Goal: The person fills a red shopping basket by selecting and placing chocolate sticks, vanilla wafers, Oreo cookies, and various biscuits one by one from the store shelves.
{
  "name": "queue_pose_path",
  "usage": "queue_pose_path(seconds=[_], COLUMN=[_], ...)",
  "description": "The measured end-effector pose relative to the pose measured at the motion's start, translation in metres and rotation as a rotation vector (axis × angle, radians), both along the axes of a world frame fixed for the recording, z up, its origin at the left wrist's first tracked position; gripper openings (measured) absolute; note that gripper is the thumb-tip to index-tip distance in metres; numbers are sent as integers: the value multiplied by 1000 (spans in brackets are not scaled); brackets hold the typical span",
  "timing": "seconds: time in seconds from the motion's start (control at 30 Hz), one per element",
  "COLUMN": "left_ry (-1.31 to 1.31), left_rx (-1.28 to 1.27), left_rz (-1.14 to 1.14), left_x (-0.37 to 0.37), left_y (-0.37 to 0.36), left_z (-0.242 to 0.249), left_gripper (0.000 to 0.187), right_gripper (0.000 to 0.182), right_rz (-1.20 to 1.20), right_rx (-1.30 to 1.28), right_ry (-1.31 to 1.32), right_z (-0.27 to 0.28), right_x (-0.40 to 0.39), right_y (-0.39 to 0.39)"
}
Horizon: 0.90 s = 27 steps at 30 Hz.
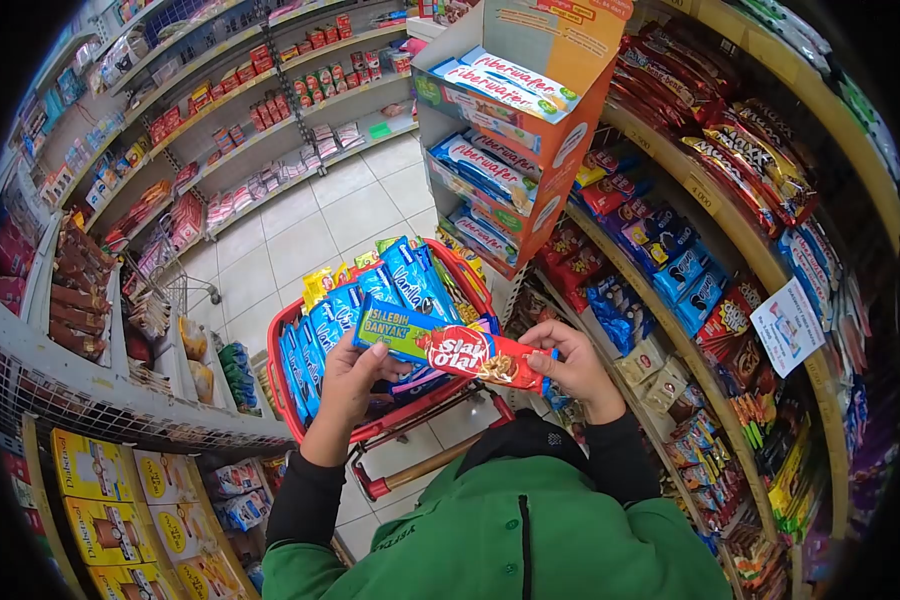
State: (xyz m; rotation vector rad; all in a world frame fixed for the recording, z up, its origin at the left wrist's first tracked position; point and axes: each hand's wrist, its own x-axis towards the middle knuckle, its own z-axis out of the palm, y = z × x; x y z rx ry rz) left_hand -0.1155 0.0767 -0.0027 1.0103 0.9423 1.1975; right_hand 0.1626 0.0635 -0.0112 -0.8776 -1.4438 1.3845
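Both of my hands hold one long biscuit pack (485,358) level above the trolley. It is red with "Slai O'lai" lettering, and its left part is blue and green. My left hand (362,372) grips the blue end, thumb on top. At the red end, my right hand (575,368) pinches the tip between thumb and fingers. Below lies a red shopping trolley (282,395) filled with blue "Vanilla" packs (410,280) and some yellow packs (320,285). The held pack and my hands hide part of its load.
An orange cardboard stand (560,180) with wafer boxes rises just beyond the trolley. Curved shelves of snack packs (690,270) run close along my right. Yellow boxes (95,465) stand at lower left, by a wire-mesh shelf (150,425). Tiled floor (300,235) shows ahead.
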Motion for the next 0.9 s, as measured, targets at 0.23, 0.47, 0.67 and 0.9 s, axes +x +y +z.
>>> queue_pose_path(seconds=[0.23,0.47,0.67,0.9], left_ry=[-82,50,199,170], left_rx=[-26,-63,-75,-84], left_rz=[97,180,241,306], left_x=[-2,-6,-7,-12], left_y=[4,8,13,15], left_z=[1,9,-4,-8], left_gripper=[28,64,64,64], right_gripper=[35,35,35,34], right_rz=[239,109,-67,-224], right_rx=[-223,-170,104,337], right_ry=[63,158,-317,-649], right_z=[11,-13,-18,-35], right_x=[6,-39,-79,-105], right_y=[-5,-4,14,23])
